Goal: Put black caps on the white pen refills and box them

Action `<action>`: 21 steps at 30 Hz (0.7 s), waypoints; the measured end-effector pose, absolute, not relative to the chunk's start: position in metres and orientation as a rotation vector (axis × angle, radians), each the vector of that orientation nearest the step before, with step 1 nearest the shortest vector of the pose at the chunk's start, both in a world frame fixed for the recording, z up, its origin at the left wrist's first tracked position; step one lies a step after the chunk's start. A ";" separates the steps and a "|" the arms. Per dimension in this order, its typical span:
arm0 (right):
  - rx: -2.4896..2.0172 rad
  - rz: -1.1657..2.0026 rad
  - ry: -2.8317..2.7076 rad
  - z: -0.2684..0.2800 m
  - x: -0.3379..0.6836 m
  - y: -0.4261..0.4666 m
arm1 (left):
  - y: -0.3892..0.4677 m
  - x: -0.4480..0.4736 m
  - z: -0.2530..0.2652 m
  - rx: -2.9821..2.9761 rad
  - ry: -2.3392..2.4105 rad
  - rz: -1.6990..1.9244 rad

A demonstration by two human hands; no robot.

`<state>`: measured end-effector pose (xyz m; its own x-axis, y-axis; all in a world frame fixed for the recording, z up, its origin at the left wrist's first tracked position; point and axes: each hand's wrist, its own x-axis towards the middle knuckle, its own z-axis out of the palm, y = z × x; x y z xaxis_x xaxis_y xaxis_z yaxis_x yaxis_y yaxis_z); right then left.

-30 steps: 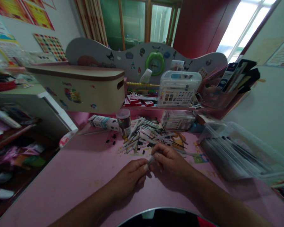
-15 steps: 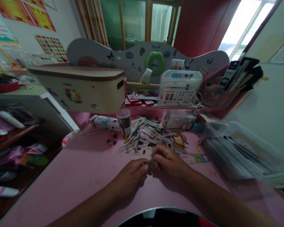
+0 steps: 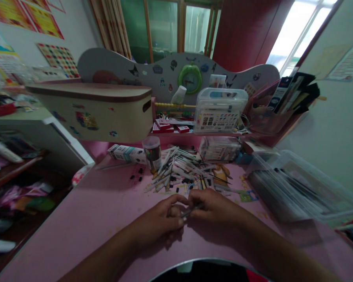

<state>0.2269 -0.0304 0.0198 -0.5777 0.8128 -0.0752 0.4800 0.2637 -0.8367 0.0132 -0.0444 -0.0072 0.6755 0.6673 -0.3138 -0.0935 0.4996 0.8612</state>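
My left hand (image 3: pixel 162 219) and my right hand (image 3: pixel 213 206) meet above the pink desk. A thin greyish pen (image 3: pixel 189 212) runs between their fingertips. My left thumb and fingers pinch its lower left end, and my right fingers are curled round the other end, hiding part of it. Just beyond my hands lies a loose pile of pen parts (image 3: pixel 179 166), with white barrels and thin dark sticks. Small black caps (image 3: pixel 140 171) lie left of the pile, and several more sit along its near edge.
Behind the pile stand a clear round tub (image 3: pixel 152 152), a long printed box (image 3: pixel 126 153) and a clear marker case (image 3: pixel 219 149). An open clear plastic bin (image 3: pixel 282 196) with dark sticks is on the right. A shelf above carries a cream lidded box (image 3: pixel 106 117).
Both hands have shifted slightly down, and their fingers have moved on the pen, so more of its length shows between them. The view has turned slightly to the right.
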 end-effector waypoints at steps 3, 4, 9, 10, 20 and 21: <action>-1.225 0.922 -2.461 0.038 0.229 -0.030 | -0.037 0.004 -0.006 0.870 0.594 0.521; -1.290 0.853 -2.524 0.045 0.229 -0.030 | -0.034 0.003 -0.007 0.849 0.577 0.533; -1.579 0.578 -2.522 0.083 0.258 -0.039 | -0.023 0.000 -0.014 0.748 0.577 0.694; -1.560 0.520 -2.460 0.092 0.270 -0.043 | -0.023 0.001 -0.015 0.739 0.588 0.722; -2.323 0.133 -1.764 0.158 0.410 -0.052 | -0.026 0.005 -0.018 0.768 0.599 0.728; -2.313 0.109 -1.723 0.153 0.418 -0.050 | -0.026 0.005 -0.018 0.768 0.600 0.728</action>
